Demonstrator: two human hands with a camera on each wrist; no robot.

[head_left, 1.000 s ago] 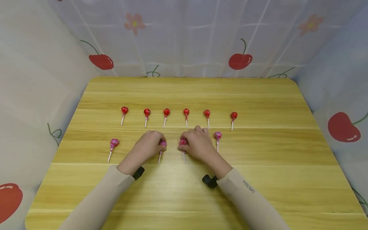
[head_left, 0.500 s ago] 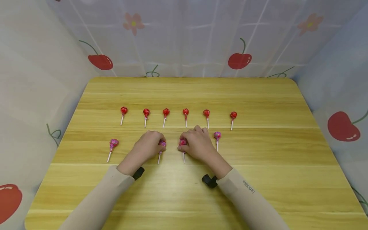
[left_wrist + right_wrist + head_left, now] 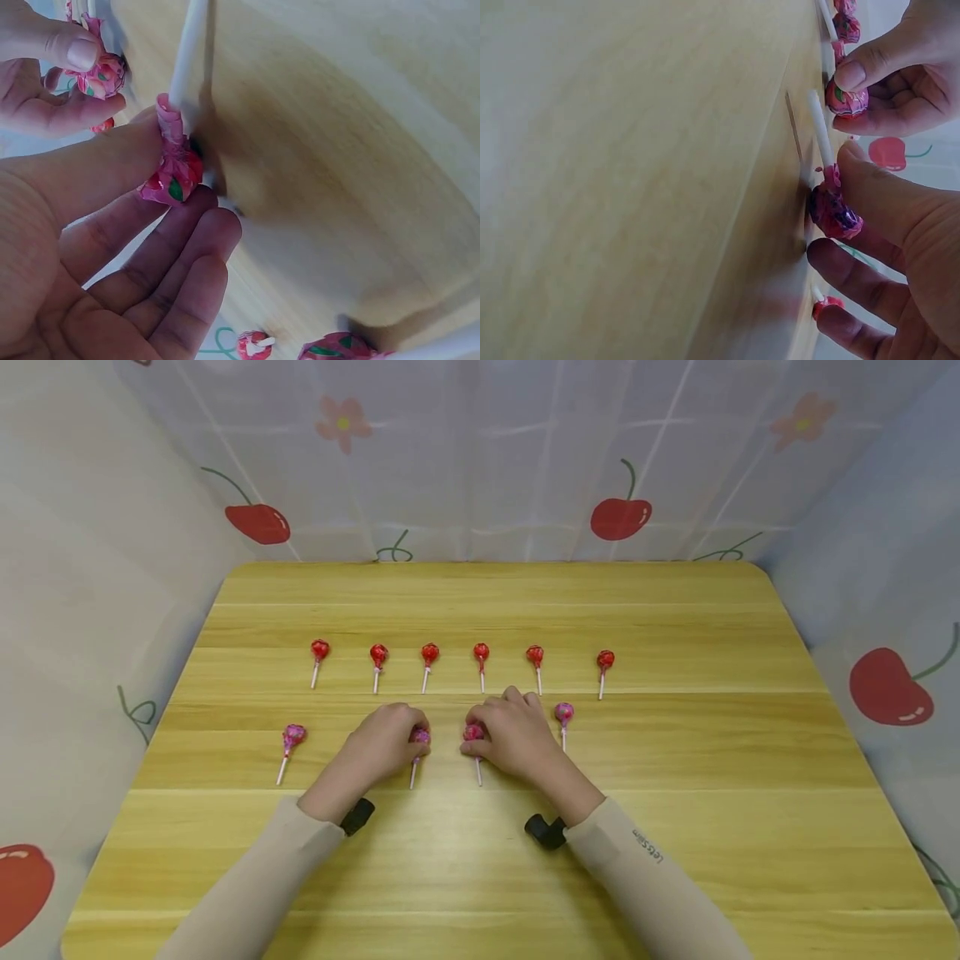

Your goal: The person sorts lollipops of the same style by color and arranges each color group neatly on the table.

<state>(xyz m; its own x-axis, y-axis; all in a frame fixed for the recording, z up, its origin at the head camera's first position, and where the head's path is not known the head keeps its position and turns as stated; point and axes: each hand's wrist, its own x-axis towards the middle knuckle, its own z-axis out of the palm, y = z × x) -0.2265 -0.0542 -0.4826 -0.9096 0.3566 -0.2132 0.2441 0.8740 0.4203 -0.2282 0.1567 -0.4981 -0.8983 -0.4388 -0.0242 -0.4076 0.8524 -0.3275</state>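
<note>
Almost nothing has changed over the last second: both hands stay put on the wooden table (image 3: 675, 827), so each grip looks settled. The left hand (image 3: 378, 745) pinches a pink lollipop (image 3: 418, 737) near the middle of the near row; the right hand (image 3: 513, 735) pinches another pink lollipop (image 3: 472, 732) just right of it. No containers are visible. 6 red lollipops (image 3: 429, 653) line the far row.

Left hand (image 3: 384, 737) and right hand (image 3: 512, 735) side by side, fingers curled, pinching; forearms converging.
</note>
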